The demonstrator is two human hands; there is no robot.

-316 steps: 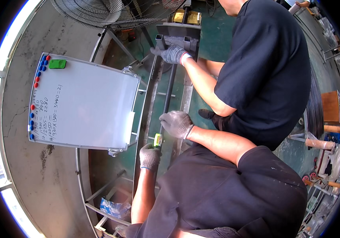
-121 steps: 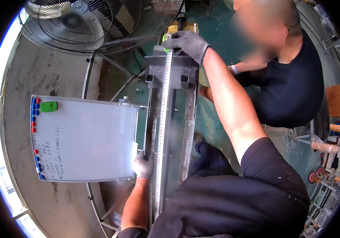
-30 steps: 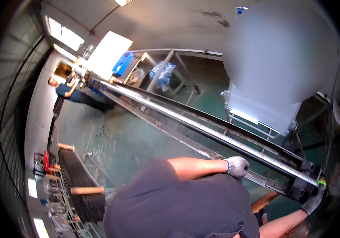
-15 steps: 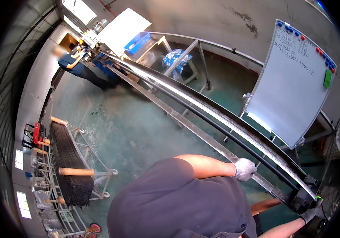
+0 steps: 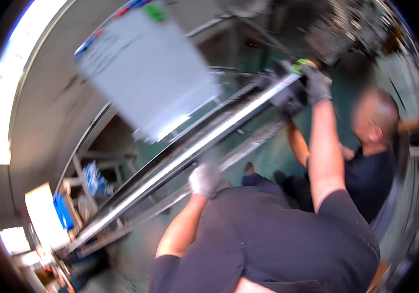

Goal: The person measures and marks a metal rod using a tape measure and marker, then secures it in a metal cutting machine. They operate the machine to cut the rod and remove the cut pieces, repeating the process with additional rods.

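A long metal bench runs diagonally ahead of me, with a pale measuring strip (image 5: 185,155) along it and a dark tube (image 5: 172,175) beside the strip. My left hand (image 5: 205,179), in a whitish glove and smeared by motion, looks closed over the near metal rail (image 5: 251,145). At the far-right end, my gloved right hand (image 5: 317,84) grips a green and yellow thing, apparently a tape measure (image 5: 303,65). Next to that hand is a black block-like fitting (image 5: 289,97). Blur hides finger detail.
Close on my right, a co-worker (image 5: 370,161) in dark clothing bends low, with an arm (image 5: 297,142) toward the bench end. A whiteboard (image 5: 146,78) stands behind the bench. Machinery (image 5: 346,31) is at far right. A blue bin (image 5: 63,211) lies far left.
My view has swung right, bringing the bench end, co-worker and machinery in; the rack of dark rods has left view. My left hand remains at the rail, my right at the bench end.
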